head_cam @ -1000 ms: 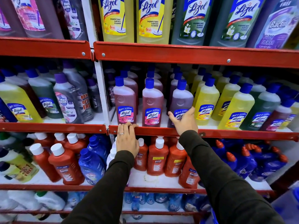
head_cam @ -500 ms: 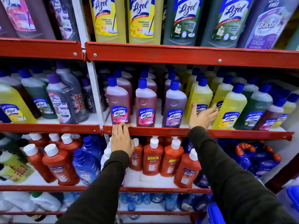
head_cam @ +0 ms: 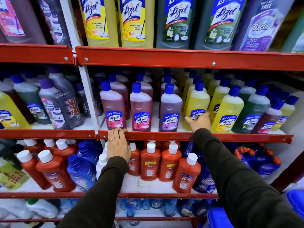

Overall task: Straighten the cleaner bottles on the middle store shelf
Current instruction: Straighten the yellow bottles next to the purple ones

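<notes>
The middle shelf's red front rail (head_cam: 164,136) carries a front row of blue-capped Lizol bottles: two pink ones (head_cam: 112,102) (head_cam: 140,104), a purple one (head_cam: 170,106), then a yellow one (head_cam: 197,99). More yellow (head_cam: 228,109) and green bottles (head_cam: 253,111) stand further right, leaning slightly. My right hand (head_cam: 198,120) wraps the yellow bottle's lower front, with thumb and fingers on either side of its label. My left hand (head_cam: 117,143) rests on the rail below the first pink bottle, its fingers hooked over the edge.
Large Lizol and Bactin bottles (head_cam: 134,22) fill the shelf above. Orange Bactin bottles (head_cam: 150,163) and blue pouches (head_cam: 82,170) crowd the shelf below. A white upright post (head_cam: 88,97) divides the bays, and the left bay holds mixed cleaner bottles (head_cam: 56,104).
My right hand has moved right from the purple bottle to the front yellow bottle and has closed on its base. The left hand has stayed on the rail.
</notes>
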Demonstrator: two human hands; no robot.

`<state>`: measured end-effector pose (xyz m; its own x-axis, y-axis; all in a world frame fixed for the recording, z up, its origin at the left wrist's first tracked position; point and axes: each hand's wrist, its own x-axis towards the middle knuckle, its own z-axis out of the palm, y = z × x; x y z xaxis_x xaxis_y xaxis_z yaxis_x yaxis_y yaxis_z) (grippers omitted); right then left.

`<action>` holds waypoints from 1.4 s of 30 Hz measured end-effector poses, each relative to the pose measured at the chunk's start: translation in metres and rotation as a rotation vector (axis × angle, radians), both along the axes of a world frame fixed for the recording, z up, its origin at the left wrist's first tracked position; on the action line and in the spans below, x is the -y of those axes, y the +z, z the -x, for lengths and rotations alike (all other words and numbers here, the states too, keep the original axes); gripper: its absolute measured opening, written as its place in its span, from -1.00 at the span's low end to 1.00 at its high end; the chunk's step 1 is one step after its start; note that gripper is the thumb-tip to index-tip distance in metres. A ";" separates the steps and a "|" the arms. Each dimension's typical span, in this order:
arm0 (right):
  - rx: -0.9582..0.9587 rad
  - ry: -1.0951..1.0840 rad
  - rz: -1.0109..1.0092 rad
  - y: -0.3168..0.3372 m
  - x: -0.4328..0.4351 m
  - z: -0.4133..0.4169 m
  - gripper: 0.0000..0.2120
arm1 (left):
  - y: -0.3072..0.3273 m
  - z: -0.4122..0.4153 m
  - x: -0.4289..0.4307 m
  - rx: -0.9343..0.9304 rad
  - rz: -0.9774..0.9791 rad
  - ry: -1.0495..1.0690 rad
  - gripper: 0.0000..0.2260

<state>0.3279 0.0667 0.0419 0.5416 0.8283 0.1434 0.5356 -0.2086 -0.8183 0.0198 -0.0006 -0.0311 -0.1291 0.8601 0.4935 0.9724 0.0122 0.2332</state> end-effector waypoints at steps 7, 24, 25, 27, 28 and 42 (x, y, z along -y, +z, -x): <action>0.058 0.034 -0.105 -0.012 0.025 -0.001 -0.13 | -0.005 -0.006 -0.003 -0.026 -0.045 0.044 -0.50; -0.209 0.221 -0.327 -0.008 0.052 -0.015 -0.27 | 0.025 -0.140 0.020 0.504 -0.204 -0.579 -0.45; -0.224 0.235 -0.349 -0.007 0.055 -0.016 -0.29 | 0.032 -0.156 0.019 0.595 -0.181 -0.655 -0.47; -0.257 0.258 -0.369 -0.007 0.055 -0.015 -0.30 | 0.049 -0.184 0.019 0.743 -0.114 -0.709 -0.51; -0.275 0.271 -0.374 -0.008 0.054 -0.018 -0.32 | 0.060 -0.199 0.019 0.810 -0.064 -0.702 -0.52; -0.507 0.401 -0.300 -0.028 0.040 -0.046 -0.25 | 0.073 -0.249 -0.017 1.300 0.274 -0.606 -0.40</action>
